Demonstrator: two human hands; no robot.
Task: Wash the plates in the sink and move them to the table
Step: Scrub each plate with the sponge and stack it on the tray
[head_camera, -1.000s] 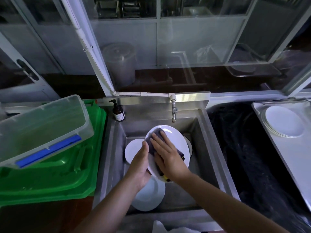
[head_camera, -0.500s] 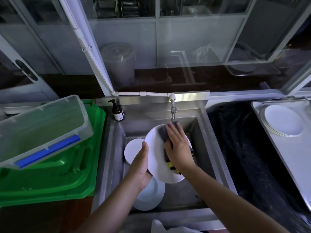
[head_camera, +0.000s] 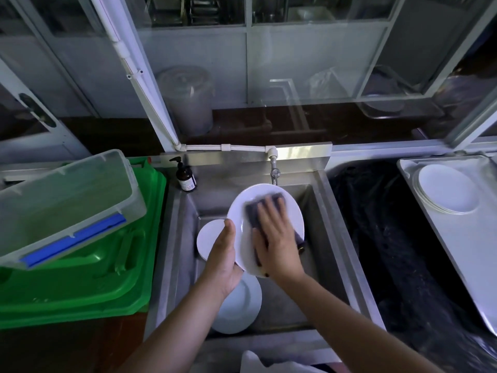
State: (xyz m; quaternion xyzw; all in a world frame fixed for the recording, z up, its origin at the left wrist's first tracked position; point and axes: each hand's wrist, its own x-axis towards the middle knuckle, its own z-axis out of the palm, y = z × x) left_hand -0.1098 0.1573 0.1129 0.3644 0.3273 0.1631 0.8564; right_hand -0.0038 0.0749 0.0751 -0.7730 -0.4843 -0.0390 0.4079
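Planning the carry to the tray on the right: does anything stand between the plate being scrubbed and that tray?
Nothing visible stands in the way. The plate is held above the sink by the left hand, with the right hand pressing a sponge on it. Only a low dark-lined basin lies between sink and tray.

Both bare forearms reach forward from the lower edge and converge. The left hand (head_camera: 224, 255) is turned on edge, thumb up, its fingers curled under the rim of a tilted white plate (head_camera: 242, 211), gripping it. The right hand (head_camera: 274, 238) lies palm down with fingers straight and together, pressing a dark sponge (head_camera: 252, 208) flat onto the plate's face.
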